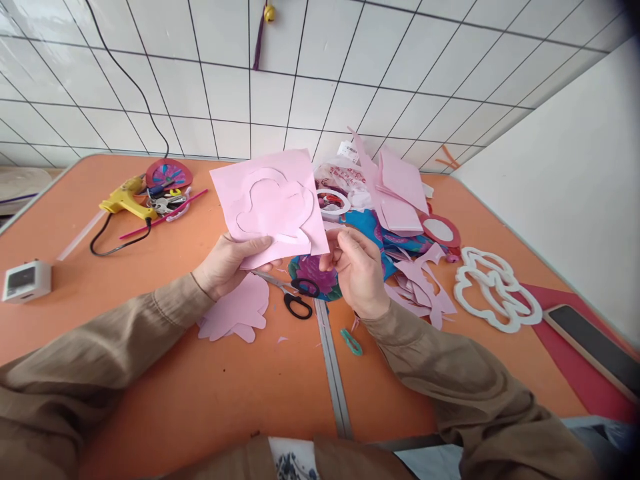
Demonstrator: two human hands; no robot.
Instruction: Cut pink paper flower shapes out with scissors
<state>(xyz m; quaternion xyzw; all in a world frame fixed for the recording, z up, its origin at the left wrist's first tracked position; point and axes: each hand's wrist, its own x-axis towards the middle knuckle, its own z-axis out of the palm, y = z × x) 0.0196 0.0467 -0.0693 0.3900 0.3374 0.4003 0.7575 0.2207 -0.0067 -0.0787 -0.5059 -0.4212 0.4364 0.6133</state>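
Note:
My left hand (pixel 227 263) grips the lower edge of a pink foam sheet (pixel 270 200) that has a flower outline cut into it, holding it up above the orange table (pixel 150 373). My right hand (pixel 357 267) is closed at the sheet's lower right corner, fingers pinched on its edge. Black-handled scissors (pixel 295 297) lie on the table just under the hands. A cut pink flower shape (pixel 237 310) rests below my left wrist.
A yellow glue gun (pixel 125 200) with black cord lies at back left, a small white box (pixel 25 280) at far left. Pink scraps (pixel 420 287), pink sheets (pixel 400 190) and a white flower template (pixel 495 290) lie right. A phone (pixel 595 347) sits at the right edge.

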